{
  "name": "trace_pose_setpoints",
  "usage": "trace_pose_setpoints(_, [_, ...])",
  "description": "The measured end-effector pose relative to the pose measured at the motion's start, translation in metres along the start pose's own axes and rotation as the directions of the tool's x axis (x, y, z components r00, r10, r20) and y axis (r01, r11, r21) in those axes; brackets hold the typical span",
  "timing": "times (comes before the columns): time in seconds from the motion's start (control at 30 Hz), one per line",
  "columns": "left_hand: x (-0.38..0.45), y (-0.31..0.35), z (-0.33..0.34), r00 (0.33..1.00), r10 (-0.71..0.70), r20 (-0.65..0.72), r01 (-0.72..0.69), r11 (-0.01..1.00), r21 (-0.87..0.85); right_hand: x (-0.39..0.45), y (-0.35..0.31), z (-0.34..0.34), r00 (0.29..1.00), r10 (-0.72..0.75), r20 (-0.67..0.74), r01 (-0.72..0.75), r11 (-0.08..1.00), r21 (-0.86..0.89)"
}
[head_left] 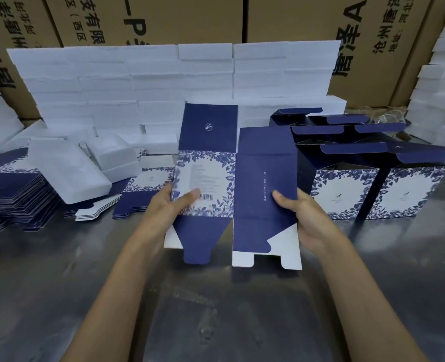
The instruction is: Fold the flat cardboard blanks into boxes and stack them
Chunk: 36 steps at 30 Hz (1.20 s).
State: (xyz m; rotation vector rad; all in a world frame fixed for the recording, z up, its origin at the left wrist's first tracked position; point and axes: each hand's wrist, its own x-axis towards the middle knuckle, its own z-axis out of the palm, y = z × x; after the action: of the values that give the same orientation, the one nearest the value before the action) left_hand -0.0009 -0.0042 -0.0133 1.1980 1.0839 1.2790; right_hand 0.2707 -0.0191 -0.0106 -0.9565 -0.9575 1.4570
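Both hands hold one navy and white floral cardboard blank (231,184) upright above the table, its panels partly opened into a sleeve and its bottom flaps hanging loose. My left hand (171,202) grips the floral barcode panel at its left edge, thumb on the front. The plain navy panel's right edge is pinched by my right hand (302,212). A pile of flat blanks (14,194) lies at the left, and a smaller pile (143,197) sits behind my left hand. Several folded boxes (378,184) with open top flaps stand at the right.
White foam inserts (137,84) are stacked in a wall behind the blank, with loose ones (67,171) on the left pile. Brown shipping cartons (294,19) fill the background. The grey metal table (216,309) spreads below my forearms.
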Motion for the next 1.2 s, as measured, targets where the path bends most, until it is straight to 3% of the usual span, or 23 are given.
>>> trace_pose_setpoints(0.13, [-0.002, 0.001, -0.001, 0.996, -0.026, -0.087, 0.027, 1.000, 0.010, -0.005, -0.002, 0.000, 0.995, 0.067, 0.077, -0.064, 0.997, -0.035])
trace_pose_setpoints(0.3, [-0.007, 0.004, 0.002, 0.998, -0.034, -0.045, 0.036, 0.998, 0.050, -0.004, -0.002, 0.004, 0.999, 0.036, -0.003, -0.036, 0.999, 0.004])
trace_pose_setpoints(0.47, [0.003, 0.001, 0.000, 0.939, -0.015, -0.344, 0.072, 0.985, 0.156, -0.006, -0.001, 0.003, 0.992, 0.077, 0.098, -0.068, 0.993, -0.091])
trace_pose_setpoints(0.6, [0.011, -0.003, -0.009, 0.897, -0.001, -0.442, 0.038, 0.997, 0.074, -0.007, -0.002, -0.010, 0.973, 0.144, 0.182, -0.115, 0.980, -0.161])
trace_pose_setpoints(0.7, [0.011, -0.010, -0.009, 0.914, 0.023, -0.406, -0.021, 1.000, 0.009, -0.006, -0.003, -0.014, 0.976, 0.139, 0.169, -0.109, 0.978, -0.177])
trace_pose_setpoints(0.83, [0.011, -0.017, 0.002, 0.919, 0.208, -0.334, -0.066, 0.918, 0.390, -0.007, -0.007, -0.011, 0.989, 0.132, 0.072, -0.125, 0.988, -0.085])
trace_pose_setpoints(0.9, [0.003, -0.012, 0.009, 0.945, 0.245, -0.217, -0.135, 0.896, 0.422, -0.009, -0.009, -0.010, 0.988, 0.132, 0.085, -0.134, 0.991, 0.020])
trace_pose_setpoints(1.0, [-0.014, 0.003, 0.022, 0.986, 0.164, 0.030, -0.162, 0.900, 0.405, -0.010, -0.013, -0.004, 0.983, 0.080, 0.165, -0.089, 0.995, 0.050])
trace_pose_setpoints(1.1, [-0.021, 0.013, 0.029, 0.957, 0.107, 0.270, -0.214, 0.889, 0.405, -0.007, -0.012, 0.001, 0.965, 0.079, 0.250, -0.084, 0.996, 0.007])
trace_pose_setpoints(1.2, [-0.024, 0.019, 0.033, 0.938, 0.119, 0.327, -0.270, 0.842, 0.467, -0.004, -0.007, 0.005, 0.946, 0.057, 0.320, -0.045, 0.998, -0.046])
